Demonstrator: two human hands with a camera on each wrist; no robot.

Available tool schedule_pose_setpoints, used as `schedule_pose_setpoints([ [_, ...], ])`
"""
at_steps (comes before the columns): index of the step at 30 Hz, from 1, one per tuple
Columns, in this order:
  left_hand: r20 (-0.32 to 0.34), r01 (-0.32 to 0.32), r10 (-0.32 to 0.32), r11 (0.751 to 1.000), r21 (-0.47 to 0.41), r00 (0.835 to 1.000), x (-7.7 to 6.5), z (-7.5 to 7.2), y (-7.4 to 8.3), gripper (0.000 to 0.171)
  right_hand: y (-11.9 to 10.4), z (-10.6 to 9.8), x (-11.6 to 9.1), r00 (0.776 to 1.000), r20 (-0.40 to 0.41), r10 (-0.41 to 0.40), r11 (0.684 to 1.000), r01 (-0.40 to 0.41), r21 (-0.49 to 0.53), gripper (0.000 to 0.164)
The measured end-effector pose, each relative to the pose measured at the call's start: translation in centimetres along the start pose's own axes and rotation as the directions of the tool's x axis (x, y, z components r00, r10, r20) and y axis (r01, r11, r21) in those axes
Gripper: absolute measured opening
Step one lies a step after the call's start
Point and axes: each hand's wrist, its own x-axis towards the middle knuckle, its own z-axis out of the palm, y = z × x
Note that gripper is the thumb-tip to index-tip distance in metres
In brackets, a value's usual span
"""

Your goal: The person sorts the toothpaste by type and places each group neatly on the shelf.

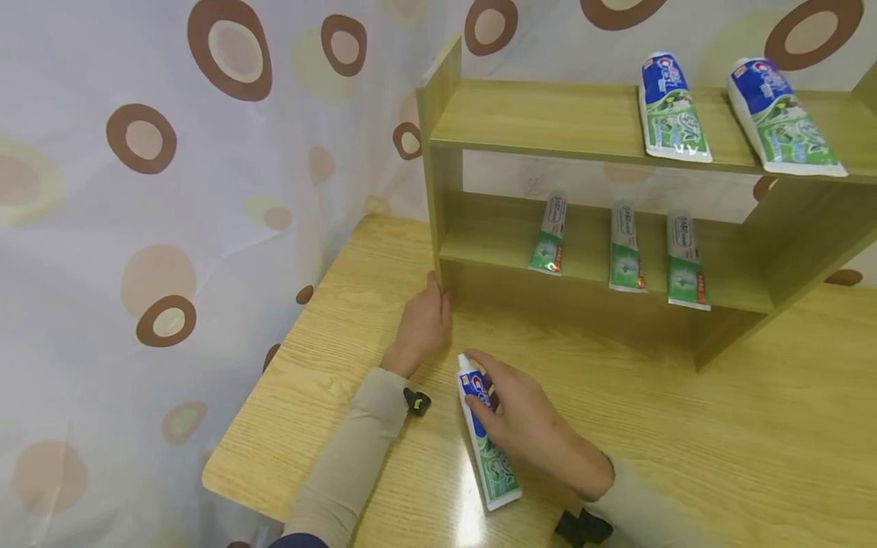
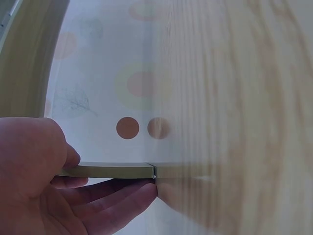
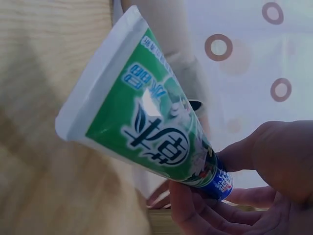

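Note:
My right hand (image 1: 524, 415) grips a blue, white and green toothpaste tube (image 1: 499, 468) near its capped end, thumb on one side and fingers on the other. In the right wrist view the tube's flat white crimped end (image 3: 98, 73) points away from the hand. The left hand (image 1: 422, 321) is at the lower front of the wooden shelf's left side panel (image 1: 435, 205). Seen from the left wrist, thumb and fingers pinch the panel's edge (image 2: 112, 171) from both faces, close to the table surface.
Two similar blue-green tubes, one of them farther right (image 1: 788, 122), lie on the upper shelf board (image 1: 534, 114). Three slimmer grey-green tubes, the middle one (image 1: 626, 247) among them, lie on the lower board (image 1: 489, 228). A patterned wall covering (image 1: 226, 190) borders the wooden table (image 1: 274, 449).

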Motion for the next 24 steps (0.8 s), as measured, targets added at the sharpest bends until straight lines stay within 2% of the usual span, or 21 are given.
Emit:
schedule_pose_setpoints([
  [8, -0.014, -0.010, 0.010, 1.000, 0.013, 1.000, 0.1, 0.1, -0.1, 0.031, -2.2, -3.9, 0.9, 0.995, -0.048, -0.091, 0.995, 0.089, -0.055, 0.064],
  [9, -0.032, -0.027, 0.028, 1.000, 0.014, 0.999, 0.3, 0.8, -0.8, 0.033, -2.5, -4.3, 1.0, 0.992, -0.061, -0.110, 0.992, 0.106, -0.064, 0.063],
  [15, -0.059, -0.074, 0.074, 0.997, -0.002, 0.996, 0.4, 1.1, -1.3, 0.031, -4.0, -6.4, 1.8, 0.968, -0.143, -0.208, 0.972, 0.188, -0.144, 0.061],
  [16, -0.045, -0.066, 0.066, 0.998, -0.011, 0.997, 0.2, 0.4, -0.6, 0.029, -4.2, -6.7, 2.0, 0.965, -0.146, -0.216, 0.968, 0.193, -0.158, 0.061],
  [18, -0.039, -0.071, 0.070, 0.997, -0.027, 0.997, 0.1, 0.4, -0.7, 0.031, -4.7, -7.3, 2.3, 0.964, -0.141, -0.226, 0.962, 0.198, -0.191, 0.060],
  [20, -0.059, -0.099, 0.097, 0.995, -0.034, 0.994, 0.6, 1.3, -2.1, 0.035, -5.1, -8.0, 2.7, 0.963, -0.129, -0.236, 0.953, 0.203, -0.223, 0.060],
  [24, -0.082, -0.135, 0.133, 0.991, -0.016, 0.988, 0.7, 1.4, -2.2, 0.031, -6.1, -9.3, 3.5, 0.972, -0.077, -0.221, 0.943, 0.193, -0.270, 0.058],
])
